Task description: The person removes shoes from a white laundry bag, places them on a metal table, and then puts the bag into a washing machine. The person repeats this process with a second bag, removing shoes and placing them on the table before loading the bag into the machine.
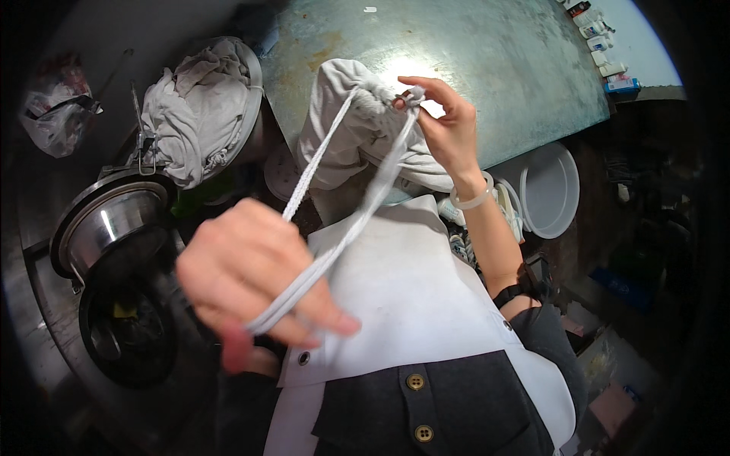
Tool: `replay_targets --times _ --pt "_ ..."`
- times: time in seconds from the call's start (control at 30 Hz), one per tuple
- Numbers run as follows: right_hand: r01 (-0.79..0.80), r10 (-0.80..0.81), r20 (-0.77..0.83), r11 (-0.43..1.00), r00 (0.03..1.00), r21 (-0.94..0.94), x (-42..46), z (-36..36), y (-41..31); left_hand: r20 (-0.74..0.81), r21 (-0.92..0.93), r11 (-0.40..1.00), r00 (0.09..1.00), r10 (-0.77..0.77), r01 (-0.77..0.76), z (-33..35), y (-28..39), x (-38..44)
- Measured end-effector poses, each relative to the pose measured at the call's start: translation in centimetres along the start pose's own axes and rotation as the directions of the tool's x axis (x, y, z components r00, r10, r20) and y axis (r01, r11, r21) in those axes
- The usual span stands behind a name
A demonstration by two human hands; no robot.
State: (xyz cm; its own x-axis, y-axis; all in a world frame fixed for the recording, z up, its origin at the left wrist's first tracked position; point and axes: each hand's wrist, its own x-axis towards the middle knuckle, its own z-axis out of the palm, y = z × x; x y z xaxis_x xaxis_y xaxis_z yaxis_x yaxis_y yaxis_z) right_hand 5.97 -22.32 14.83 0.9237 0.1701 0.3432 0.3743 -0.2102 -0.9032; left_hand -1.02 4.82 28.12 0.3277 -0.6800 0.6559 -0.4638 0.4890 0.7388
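A white cloth bag (336,125) with a gathered neck sits at the near edge of the metal table (513,68). From its neck runs a white drawstring cord (365,211), stretched towards my body. My left hand (245,273), blurred, has the cord looped around its fingers, above the white apron (393,285). At the other end, my right hand (450,125) pinches the knotted part of the cord beside the bag's neck, thumb and forefinger closed around it. A pale bangle (472,194) circles the right wrist.
Left of the table, a tub (255,85) holds crumpled white cloth (199,114). Nearer stands a steel pot (114,222) with a dark opening below it. White plastic buckets (550,194) stand at the right. Several bottles (596,31) line the far right edge.
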Motion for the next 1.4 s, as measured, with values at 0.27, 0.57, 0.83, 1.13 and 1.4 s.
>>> replay_targets --times 0.27,0.57,0.83,1.13,1.4 --pt "-0.239 0.276 0.085 0.593 0.957 0.769 0.5 -4.1 0.9 -0.718 -0.468 0.842 0.440 -0.539 0.268 -5.5 -0.4 -14.7" --pt "-0.157 0.144 0.064 0.939 0.988 0.306 -2.4 -0.8 -2.4 -0.719 0.364 0.570 0.612 -0.331 0.736 4.6 -9.9 -1.2" --pt "0.118 -0.105 0.067 0.966 0.992 -0.231 -2.7 -3.3 -2.5 -0.675 0.465 0.563 0.685 -0.274 0.683 3.3 -10.1 -1.4" --pt "-0.084 0.092 0.207 0.995 0.974 -0.051 -2.1 -0.8 -3.9 -0.620 0.690 0.345 0.765 -0.172 0.637 4.6 -9.6 -1.3" --pt "-0.182 0.170 0.072 0.953 0.983 0.244 -2.5 0.0 -5.3 -0.675 0.656 0.398 0.735 -0.071 0.641 4.9 -9.6 -1.1"
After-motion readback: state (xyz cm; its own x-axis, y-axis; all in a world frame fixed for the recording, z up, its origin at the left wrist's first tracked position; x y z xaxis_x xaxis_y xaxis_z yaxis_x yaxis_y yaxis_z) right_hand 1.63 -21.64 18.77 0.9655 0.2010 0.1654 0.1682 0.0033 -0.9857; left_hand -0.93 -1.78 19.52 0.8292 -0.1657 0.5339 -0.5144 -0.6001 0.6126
